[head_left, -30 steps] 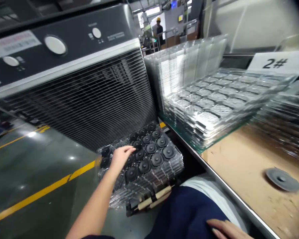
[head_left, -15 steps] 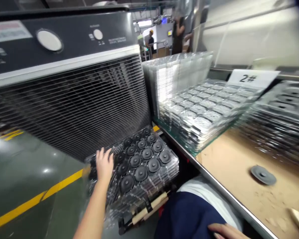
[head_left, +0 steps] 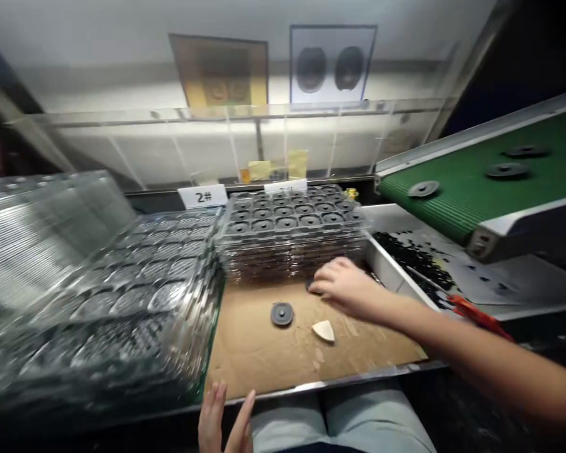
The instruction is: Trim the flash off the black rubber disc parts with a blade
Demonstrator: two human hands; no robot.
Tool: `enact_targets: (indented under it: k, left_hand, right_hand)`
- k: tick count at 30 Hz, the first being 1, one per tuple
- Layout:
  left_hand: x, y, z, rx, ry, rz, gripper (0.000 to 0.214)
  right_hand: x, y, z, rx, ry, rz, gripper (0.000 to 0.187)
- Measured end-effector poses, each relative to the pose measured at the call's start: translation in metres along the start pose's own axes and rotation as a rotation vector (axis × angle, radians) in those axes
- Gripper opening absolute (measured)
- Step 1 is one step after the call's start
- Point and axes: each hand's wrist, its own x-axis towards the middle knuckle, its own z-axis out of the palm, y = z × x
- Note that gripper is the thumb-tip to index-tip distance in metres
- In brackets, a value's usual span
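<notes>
My right hand [head_left: 346,289] reaches over the brown board [head_left: 259,352], fingers curled down and pinched on a small dark disc [head_left: 310,286] at the foot of a stack of clear trays filled with black discs [head_left: 287,233]. Most of that disc is hidden under my fingertips. A second loose dark disc [head_left: 282,313] lies on the board to the left of the hand, and a beige wedge [head_left: 324,330] lies just below it. My left hand [head_left: 226,421] hovers at the bench's front edge, fingers stretched and holding nothing.
A tall stack of empty clear trays [head_left: 99,302] fills the left of the bench, behind it a "2#" label [head_left: 202,196]. At the right a green conveyor [head_left: 471,195] carries dark discs [head_left: 422,188]. Below it lie small black parts [head_left: 415,258] and a red-handled tool [head_left: 481,316].
The view has swung right, from the floor stack beside the machine to the bench. My left hand left those trays and is at the bench edge. My right hand rose from my lap to the board.
</notes>
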Motion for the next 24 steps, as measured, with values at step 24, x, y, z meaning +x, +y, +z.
enact_targets:
  k: [24]
  left_hand:
    - [0.031, -0.018, 0.082, -0.394, -0.172, -0.840, 0.024]
  right_hand:
    - [-0.033, 0.093, -0.027, 0.511, -0.263, 0.284, 0.038]
